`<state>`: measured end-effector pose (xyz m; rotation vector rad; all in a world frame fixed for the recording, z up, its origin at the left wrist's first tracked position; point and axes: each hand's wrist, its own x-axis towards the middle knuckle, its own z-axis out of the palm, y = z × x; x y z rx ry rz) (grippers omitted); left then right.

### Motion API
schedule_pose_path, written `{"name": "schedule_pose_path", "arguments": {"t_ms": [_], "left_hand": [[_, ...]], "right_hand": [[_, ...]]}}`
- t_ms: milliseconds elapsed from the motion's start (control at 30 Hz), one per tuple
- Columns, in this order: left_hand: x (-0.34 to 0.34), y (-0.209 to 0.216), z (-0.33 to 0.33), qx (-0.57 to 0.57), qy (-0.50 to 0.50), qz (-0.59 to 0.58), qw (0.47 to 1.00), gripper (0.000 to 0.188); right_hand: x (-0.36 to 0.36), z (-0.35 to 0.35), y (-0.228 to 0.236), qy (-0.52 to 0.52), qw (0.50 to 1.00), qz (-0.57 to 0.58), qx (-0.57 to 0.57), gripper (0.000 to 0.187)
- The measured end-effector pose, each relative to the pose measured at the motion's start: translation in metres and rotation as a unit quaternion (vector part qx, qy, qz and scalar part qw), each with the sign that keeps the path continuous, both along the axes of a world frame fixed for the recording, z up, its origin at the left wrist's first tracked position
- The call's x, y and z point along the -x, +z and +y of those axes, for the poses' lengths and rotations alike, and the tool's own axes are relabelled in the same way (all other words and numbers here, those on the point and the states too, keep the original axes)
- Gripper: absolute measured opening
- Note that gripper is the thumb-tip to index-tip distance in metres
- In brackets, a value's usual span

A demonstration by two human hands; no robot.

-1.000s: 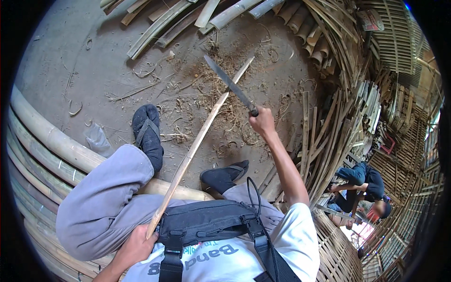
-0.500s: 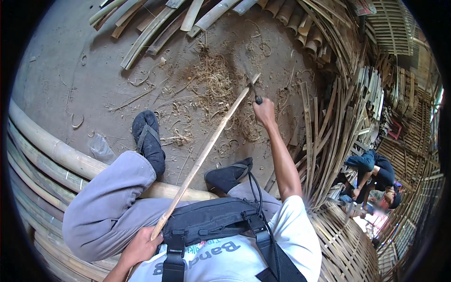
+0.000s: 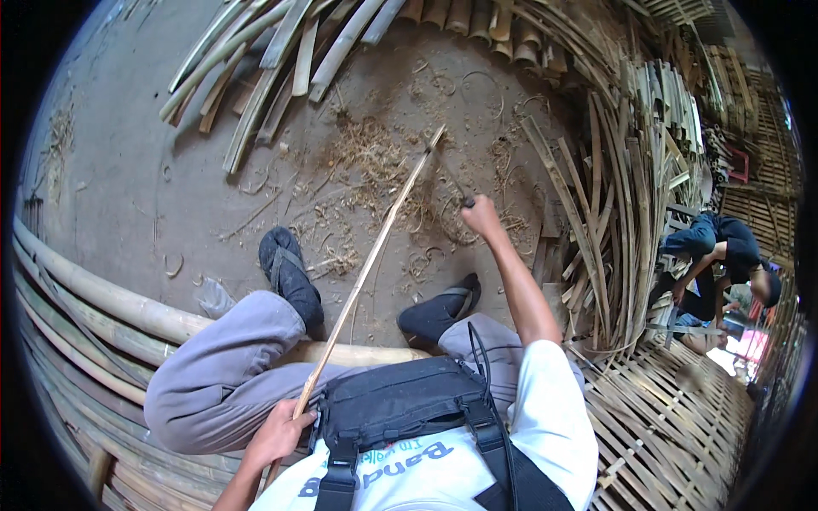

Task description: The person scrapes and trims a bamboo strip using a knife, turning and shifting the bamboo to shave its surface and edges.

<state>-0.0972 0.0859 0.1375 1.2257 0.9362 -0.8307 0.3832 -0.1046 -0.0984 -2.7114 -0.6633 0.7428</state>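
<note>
A long, pale bamboo strip [image 3: 371, 255] slants from my lap up and away over the floor. Near its lower end my left hand [image 3: 281, 430] is closed around it, close to the black waist bag [image 3: 396, 400]. My right hand [image 3: 481, 217] grips the dark handle of a knife [image 3: 462, 194]. The knife's blurred blade points up and left, with its tip close to the strip's far end. Whether blade and strip touch, I cannot tell. Curly bamboo shavings [image 3: 366, 157] lie on the floor beneath the strip's far part.
Thick bamboo poles [image 3: 128, 294] run under and beside my legs at the left. Split bamboo lengths [image 3: 281, 81] lie at the far side. Bundles of strips [image 3: 609, 213] stand to the right, beside a woven bamboo panel [image 3: 673, 426]. Another person [image 3: 724, 247] bends over at the far right.
The view has shifted, so the surroundings sit differently. The knife's blade has swung from crossing the strip near its far end to the strip's right side. Both hands keep their grips.
</note>
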Motion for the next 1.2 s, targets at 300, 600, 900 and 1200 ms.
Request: {"name": "schedule_pose_path", "arguments": {"t_ms": [300, 600, 900, 1200], "left_hand": [[0.024, -0.01, -0.014, 0.002, 0.028, -0.039, 0.999, 0.025], [0.03, -0.017, -0.013, 0.14, 0.13, 0.089, 0.977, 0.017], [0.004, 0.037, -0.017, -0.228, -0.111, -0.068, 0.965, 0.016], [-0.031, 0.107, 0.041, -0.487, -0.279, -0.002, 0.828, 0.01]], "right_hand": [[-0.044, 0.051, 0.003, -0.073, 0.985, -0.055, 0.147, 0.034], [0.002, 0.03, 0.009, -0.081, 0.994, -0.051, 0.061, 0.031], [0.049, -0.019, 0.013, -0.025, 1.0, -0.011, -0.013, 0.026], [0.033, -0.032, -0.017, -0.098, 0.992, 0.022, -0.076, 0.027]]}}
